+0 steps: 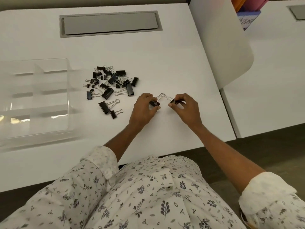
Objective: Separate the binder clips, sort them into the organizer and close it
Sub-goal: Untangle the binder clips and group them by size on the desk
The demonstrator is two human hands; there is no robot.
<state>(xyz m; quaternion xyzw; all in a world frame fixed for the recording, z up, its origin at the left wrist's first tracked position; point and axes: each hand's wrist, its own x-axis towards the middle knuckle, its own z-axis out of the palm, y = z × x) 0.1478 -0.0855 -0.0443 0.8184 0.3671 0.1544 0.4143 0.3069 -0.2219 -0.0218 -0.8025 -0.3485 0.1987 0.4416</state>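
Observation:
A heap of black binder clips [112, 81] with silver wire handles lies on the white desk, several of them hooked together. Two more linked clips [108, 107] lie just in front of the heap. My left hand [143, 109] pinches one black clip [154, 103], and my right hand [186, 108] pinches another black clip [175, 101]. The wire handles of these two clips [163, 95] meet between my hands, still interlocked. A clear plastic organizer [35, 98] with several compartments lies open at the left; no clips show in it.
A grey cable hatch [109, 23] is set into the white desk [173, 55] at the back. A white curved chair back or panel [221, 40] stands at the right, with coloured folders [247, 7] behind it. A second desk [272, 71] adjoins on the right.

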